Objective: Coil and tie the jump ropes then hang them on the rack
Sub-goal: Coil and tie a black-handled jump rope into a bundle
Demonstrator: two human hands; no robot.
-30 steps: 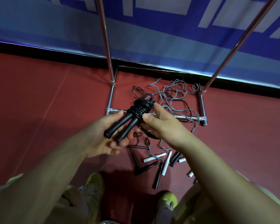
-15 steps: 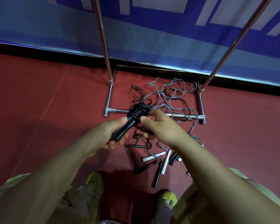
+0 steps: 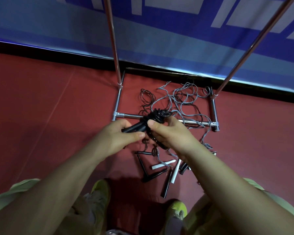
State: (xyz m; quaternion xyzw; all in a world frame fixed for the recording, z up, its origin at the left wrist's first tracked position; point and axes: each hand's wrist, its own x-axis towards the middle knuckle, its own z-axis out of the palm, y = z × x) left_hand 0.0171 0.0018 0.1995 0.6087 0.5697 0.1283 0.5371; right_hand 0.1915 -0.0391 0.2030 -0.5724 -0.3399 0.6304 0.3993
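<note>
I hold the black rope [image 3: 157, 117] above the rack [image 3: 161, 118] base bar. My left hand [image 3: 116, 139] has its grip curled round the 2 handles [image 3: 134, 128]; my right hand [image 3: 169, 134] pinches the wound coil with thumb on top. Loose ropes [image 3: 182, 100] lie tangled on the red floor [image 3: 49, 116] inside the rack base, their handles nearer my shoes [image 3: 100, 192].

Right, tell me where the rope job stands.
Done: nothing hangs on the visible part of the rack. In hand: the left hand grips the handles of the black rope, its cord coiled around them, and the right hand holds the coil. Left: tie it, hang it, then untangle the loose ropes on the floor.
</note>
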